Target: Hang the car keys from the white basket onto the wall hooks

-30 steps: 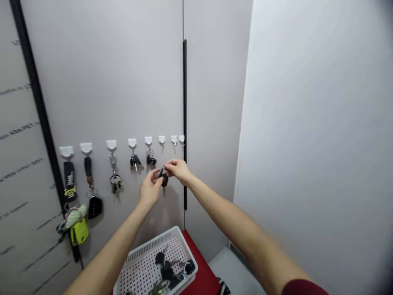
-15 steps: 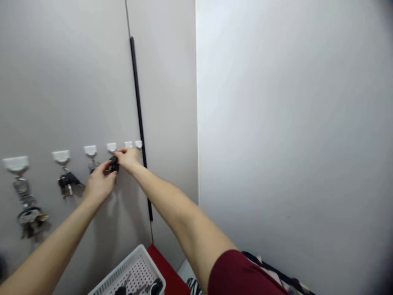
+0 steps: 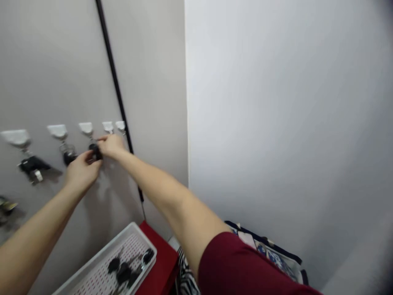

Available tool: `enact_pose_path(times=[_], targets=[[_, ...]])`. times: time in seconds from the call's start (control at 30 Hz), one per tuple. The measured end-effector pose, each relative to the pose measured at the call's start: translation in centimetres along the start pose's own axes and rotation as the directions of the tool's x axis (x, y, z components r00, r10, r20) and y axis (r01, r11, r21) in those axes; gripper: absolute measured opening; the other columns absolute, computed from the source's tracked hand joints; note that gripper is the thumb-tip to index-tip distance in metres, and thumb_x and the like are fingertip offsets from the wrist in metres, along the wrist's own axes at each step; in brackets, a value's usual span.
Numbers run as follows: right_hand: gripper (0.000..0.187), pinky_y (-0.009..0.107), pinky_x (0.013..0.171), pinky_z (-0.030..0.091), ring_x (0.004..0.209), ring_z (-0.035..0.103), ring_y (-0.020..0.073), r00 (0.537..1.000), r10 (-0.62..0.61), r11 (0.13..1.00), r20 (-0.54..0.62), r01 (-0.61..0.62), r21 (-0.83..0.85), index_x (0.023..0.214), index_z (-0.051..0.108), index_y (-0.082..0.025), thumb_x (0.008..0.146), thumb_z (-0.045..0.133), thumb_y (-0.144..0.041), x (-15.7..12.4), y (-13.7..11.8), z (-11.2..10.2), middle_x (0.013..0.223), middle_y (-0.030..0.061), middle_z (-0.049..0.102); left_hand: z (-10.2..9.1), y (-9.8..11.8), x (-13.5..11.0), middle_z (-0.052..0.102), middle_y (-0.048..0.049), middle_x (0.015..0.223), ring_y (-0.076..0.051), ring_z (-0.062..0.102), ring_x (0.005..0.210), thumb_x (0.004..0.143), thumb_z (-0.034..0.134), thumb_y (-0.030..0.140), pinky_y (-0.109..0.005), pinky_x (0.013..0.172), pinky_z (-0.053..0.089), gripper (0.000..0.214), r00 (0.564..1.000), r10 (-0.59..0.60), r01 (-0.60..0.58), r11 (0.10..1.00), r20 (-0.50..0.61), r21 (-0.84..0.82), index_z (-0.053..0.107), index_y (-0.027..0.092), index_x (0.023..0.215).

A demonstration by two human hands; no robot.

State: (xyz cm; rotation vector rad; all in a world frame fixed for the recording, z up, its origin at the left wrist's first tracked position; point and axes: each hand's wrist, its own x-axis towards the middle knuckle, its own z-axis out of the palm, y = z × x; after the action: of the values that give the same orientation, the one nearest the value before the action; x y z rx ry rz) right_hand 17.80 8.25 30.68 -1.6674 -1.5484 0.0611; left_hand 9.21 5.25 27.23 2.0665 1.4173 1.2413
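Observation:
Both my hands are raised to a row of white wall hooks (image 3: 86,127) on a grey cupboard door. My left hand (image 3: 80,171) and my right hand (image 3: 111,145) pinch a small black key (image 3: 95,150) between them, just below one of the hooks. The fingers of both hands are closed on it. Two more hooks (image 3: 108,125) to the right of it hang bare. Left of my hands, other hooks carry black key bunches (image 3: 68,155).
A white perforated basket (image 3: 92,264) with several dark keys lies below on a red surface (image 3: 159,262). A black vertical handle (image 3: 116,88) runs down the door edge. A plain white wall fills the right side. Patterned fabric (image 3: 270,254) lies at the bottom.
The view has swung to the right and closer to the wall. My hands have lifted the black key from below the hooks up to hook height.

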Motion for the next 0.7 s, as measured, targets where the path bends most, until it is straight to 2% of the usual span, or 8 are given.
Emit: enact_pose_path(times=[0.13,0.2,0.3,0.4,0.5,0.53,0.6,0.7], targets=[[0.025,0.019,0.076,0.033,0.083,0.048,0.0083,0.992,-0.103,0.989,-0.069,0.11,0.103,0.09,0.053,-0.006,0.069,0.041,-0.012,-2.2,2.9,1.0,0.086,0.0029,0.057,0.8,-2.4,-1.9,0.048,-0.011,0.103,-0.015,0.047,0.089,0.066,0.042,0.021,-0.03,0.078,0.035,0.043,0.999,0.048,-0.048,0.995,0.002,-0.092,0.039,0.004,0.105],[0.024,0.021,0.073,0.035,0.08,0.05,0.0088,0.991,-0.133,0.983,0.005,0.132,0.13,0.087,0.055,-0.007,0.068,0.042,-0.015,-4.3,5.3,2.5,0.081,0.0033,0.058,1.7,-4.8,-3.4,0.05,-0.0111,0.101,-0.014,0.048,0.088,0.065,0.042,0.02,-0.028,0.077,0.036,0.042,0.998,0.054,-0.051,0.995,0.037,-0.09,0.041,0.005,0.104],[0.022,0.021,0.069,0.038,0.075,0.053,0.01,0.97,-0.123,0.991,0.208,0.111,0.071,0.083,0.057,-0.009,0.066,0.045,-0.015,-9.0,8.8,5.2,0.078,0.0043,0.06,3.5,-9.4,-6.8,0.052,-0.0093,0.096,-0.014,0.05,0.085,0.062,0.043,0.019,-0.028,0.076,0.038,0.039,0.988,0.024,-0.019,0.999,0.153,-0.037,0.045,0.009,0.099],[0.023,0.019,0.068,0.038,0.077,0.053,0.0101,0.89,-0.086,0.988,0.447,0.134,-0.075,0.082,0.058,-0.012,0.065,0.043,-0.012,-14.4,11.0,7.2,0.082,0.004,0.06,5.3,-13.7,-10.9,0.055,-0.0083,0.092,-0.016,0.052,0.082,0.06,0.041,0.023,-0.031,0.075,0.039,0.036,0.947,-0.044,0.041,0.999,0.318,0.018,0.049,0.012,0.094],[0.026,0.024,0.063,0.041,0.078,0.053,0.016,0.741,-0.071,0.93,0.667,0.292,-0.225,0.086,0.057,-0.016,0.063,0.045,-0.018,-18.1,11.8,8.2,0.086,0.0054,0.06,7.4,-16.7,-13.7,0.059,-0.007,0.084,-0.017,0.055,0.075,0.057,0.043,0.026,-0.029,0.07,0.042,0.032,0.882,-0.091,0.099,0.995,0.463,0.007,0.052,0.013,0.085],[0.025,0.027,0.06,0.042,0.077,0.053,0.0182,0.689,-0.037,0.902,0.723,0.335,-0.273,0.083,0.058,-0.016,0.061,0.046,-0.019,-18.8,11.8,8.3,0.085,0.0061,0.06,7.9,-17.1,-14.3,0.06,-0.006,0.082,-0.018,0.055,0.074,0.056,0.044,0.026,-0.029,0.069,0.043,0.031,0.853,-0.089,0.105,0.994,0.515,-0.003,0.053,0.014,0.083],[0.022,0.03,0.058,0.042,0.076,0.053,0.0207,0.635,0.012,0.849,0.772,0.401,-0.343,0.077,0.059,-0.016,0.06,0.047,-0.022,-19.7,11.7,8.4,0.083,0.0079,0.06,8.7,-17.1,-15.1,0.061,-0.0054,0.082,-0.019,0.054,0.079,0.056,0.044,0.027,-0.029,0.073,0.041,0.028,0.826,-0.041,0.064,0.998,0.562,-0.021,0.054,0.015,0.079],[0.017,0.033,0.059,0.042,0.076,0.054,0.0205,0.608,0.042,0.808,0.793,0.446,-0.385,0.07,0.059,-0.015,0.061,0.047,-0.02,-20.1,11.4,8.4,0.08,0.0089,0.061,9.2,-15.8,-15.8,0.06,-0.0045,0.085,-0.02,0.052,0.085,0.055,0.045,0.027,-0.029,0.077,0.038,0.027,0.778,0.028,-0.028,1.0,0.627,-0.009,0.056,0.017,0.078]])
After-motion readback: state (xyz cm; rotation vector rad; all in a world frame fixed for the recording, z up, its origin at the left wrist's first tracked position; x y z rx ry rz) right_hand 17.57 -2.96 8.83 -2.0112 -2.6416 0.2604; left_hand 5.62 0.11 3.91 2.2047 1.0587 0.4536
